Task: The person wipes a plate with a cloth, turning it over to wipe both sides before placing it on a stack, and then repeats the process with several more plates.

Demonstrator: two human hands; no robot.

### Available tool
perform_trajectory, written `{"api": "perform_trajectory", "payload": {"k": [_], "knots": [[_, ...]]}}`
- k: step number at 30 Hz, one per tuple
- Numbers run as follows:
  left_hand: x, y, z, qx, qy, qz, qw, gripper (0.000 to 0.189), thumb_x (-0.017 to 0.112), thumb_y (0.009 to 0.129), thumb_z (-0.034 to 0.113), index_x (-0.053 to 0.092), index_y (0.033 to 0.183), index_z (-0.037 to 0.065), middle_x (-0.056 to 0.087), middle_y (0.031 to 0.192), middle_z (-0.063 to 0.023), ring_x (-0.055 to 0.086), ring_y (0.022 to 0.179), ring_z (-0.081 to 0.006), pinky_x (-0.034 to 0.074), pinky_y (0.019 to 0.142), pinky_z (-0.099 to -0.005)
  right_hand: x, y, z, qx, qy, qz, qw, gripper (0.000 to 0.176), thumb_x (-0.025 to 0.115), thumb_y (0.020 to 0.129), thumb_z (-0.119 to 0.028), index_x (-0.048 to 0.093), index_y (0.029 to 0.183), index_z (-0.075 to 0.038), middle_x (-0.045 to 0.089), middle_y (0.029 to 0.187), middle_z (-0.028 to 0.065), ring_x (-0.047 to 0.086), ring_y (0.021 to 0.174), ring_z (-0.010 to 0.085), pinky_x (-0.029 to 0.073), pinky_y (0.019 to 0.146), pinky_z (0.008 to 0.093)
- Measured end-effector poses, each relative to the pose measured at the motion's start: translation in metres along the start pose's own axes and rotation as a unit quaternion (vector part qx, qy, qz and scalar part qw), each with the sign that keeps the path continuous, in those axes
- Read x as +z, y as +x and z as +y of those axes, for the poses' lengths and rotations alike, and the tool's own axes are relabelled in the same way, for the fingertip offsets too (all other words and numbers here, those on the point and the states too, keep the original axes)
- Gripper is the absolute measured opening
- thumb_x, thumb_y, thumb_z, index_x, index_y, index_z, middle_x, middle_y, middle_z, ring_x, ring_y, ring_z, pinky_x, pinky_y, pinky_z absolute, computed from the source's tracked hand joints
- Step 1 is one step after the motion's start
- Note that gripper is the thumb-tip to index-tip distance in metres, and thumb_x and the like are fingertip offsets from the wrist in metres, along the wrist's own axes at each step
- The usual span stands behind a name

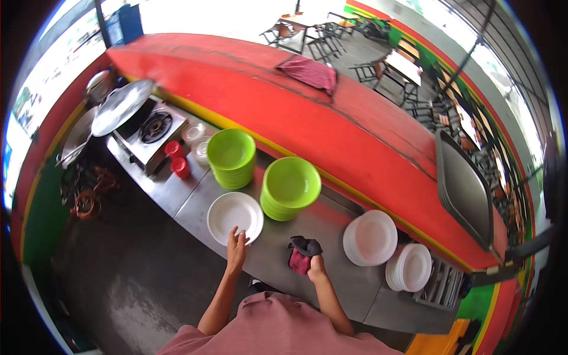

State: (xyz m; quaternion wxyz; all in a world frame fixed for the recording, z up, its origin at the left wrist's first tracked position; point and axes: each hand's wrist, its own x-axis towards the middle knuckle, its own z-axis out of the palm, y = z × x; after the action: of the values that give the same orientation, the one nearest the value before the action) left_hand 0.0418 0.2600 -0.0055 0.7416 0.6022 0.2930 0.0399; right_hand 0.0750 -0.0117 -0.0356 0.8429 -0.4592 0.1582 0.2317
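Note:
A white plate (228, 214) lies on the metal counter in front of me, topping whatever is beneath it. My left hand (237, 247) reaches over its near rim, fingers stretched out and apart. To the right, my right hand (317, 269) is closed around a bunched cloth (300, 260), part black and part maroon, held over the counter. Just beyond the plate rise two stacks of lime-green bowls, one on the left (231, 151) and one on the right (291, 183).
White plate stacks (370, 238) and a cutlery tray (441, 285) sit at the right. Red cups (180, 168) and a gas stove (155, 127) stand at the left. A red ledge (248, 71) carrying a maroon cloth (309, 72) and grey trays (464, 186) borders the far side.

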Motion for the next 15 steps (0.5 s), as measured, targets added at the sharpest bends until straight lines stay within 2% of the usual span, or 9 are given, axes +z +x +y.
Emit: {"api": "perform_trajectory", "payload": {"k": [2,6,9,10,13,15], "knots": [[-0.032,0.003,0.004,0.012,0.014,0.054,0.998,0.061,0.052,0.1,0.033,0.029,0.147,0.003,0.053,0.134,-0.0219,0.059,0.114,-0.0312,0.05,0.089,-0.0384,0.042,0.012,0.007,0.01,-0.038,-0.018,0.999,0.034,0.046,0.099,-0.039,0.064,0.099,-0.01,0.064,0.087,-0.0004,0.057,0.075,0.0104,0.047,0.074,0.028],[-0.086,0.011,-0.013,0.069,0.076,0.136,0.985,0.06,0.055,0.099,0.03,0.032,0.146,0.003,0.052,0.135,-0.0235,0.058,0.116,-0.0308,0.048,0.093,-0.0372,0.104,0.031,0.028,0.05,-0.125,-0.077,0.988,0.033,0.043,0.101,-0.039,0.06,0.095,-0.012,0.06,0.087,-0.0015,0.056,0.078,0.0092,0.047,0.077,0.0276],[-0.107,0.011,-0.015,0.02,0.047,0.146,0.988,0.06,0.057,0.098,0.028,0.032,0.147,0.004,0.047,0.139,-0.0257,0.058,0.116,-0.033,0.048,0.095,-0.0386,0.061,0.099,0.11,0.025,-0.193,-0.078,0.978,0.031,0.041,0.102,-0.038,0.058,0.101,-0.012,0.059,0.094,-0.0009,0.055,0.084,0.0097,0.048,0.079,0.0281],[-0.111,0.013,-0.017,0.006,0.023,0.126,0.992,0.064,0.06,0.096,0.029,0.03,0.148,0.005,0.04,0.143,-0.0283,0.055,0.119,-0.0353,0.047,0.096,-0.0401,0.066,0.103,0.114,0.05,-0.218,-0.066,0.972,0.03,0.04,0.102,-0.037,0.057,0.102,-0.013,0.057,0.099,0.0,0.054,0.089,0.0104,0.047,0.083,0.0288],[-0.112,0.033,-0.042,-0.007,0.055,0.115,0.992,0.075,0.065,0.092,0.032,0.027,0.149,0.005,0.035,0.145,-0.0287,0.052,0.122,-0.0364,0.046,0.097,-0.0422,0.077,0.107,0.116,-0.042,-0.339,-0.096,0.935,0.031,0.038,0.102,-0.038,0.057,0.101,-0.013,0.056,0.101,0.0002,0.052,0.094,0.0105,0.044,0.089,0.0291],[-0.105,0.046,-0.048,0.014,0.087,0.154,0.984,0.084,0.071,0.087,0.035,0.025,0.149,0.002,0.033,0.144,-0.0281,0.05,0.122,-0.0367,0.045,0.098,-0.0428,0.08,0.102,0.116,-0.069,-0.368,-0.092,0.923,0.03,0.039,0.102,-0.038,0.056,0.102,-0.013,0.055,0.101,0.0005,0.051,0.095,0.0115,0.043,0.089,0.0294]]}}
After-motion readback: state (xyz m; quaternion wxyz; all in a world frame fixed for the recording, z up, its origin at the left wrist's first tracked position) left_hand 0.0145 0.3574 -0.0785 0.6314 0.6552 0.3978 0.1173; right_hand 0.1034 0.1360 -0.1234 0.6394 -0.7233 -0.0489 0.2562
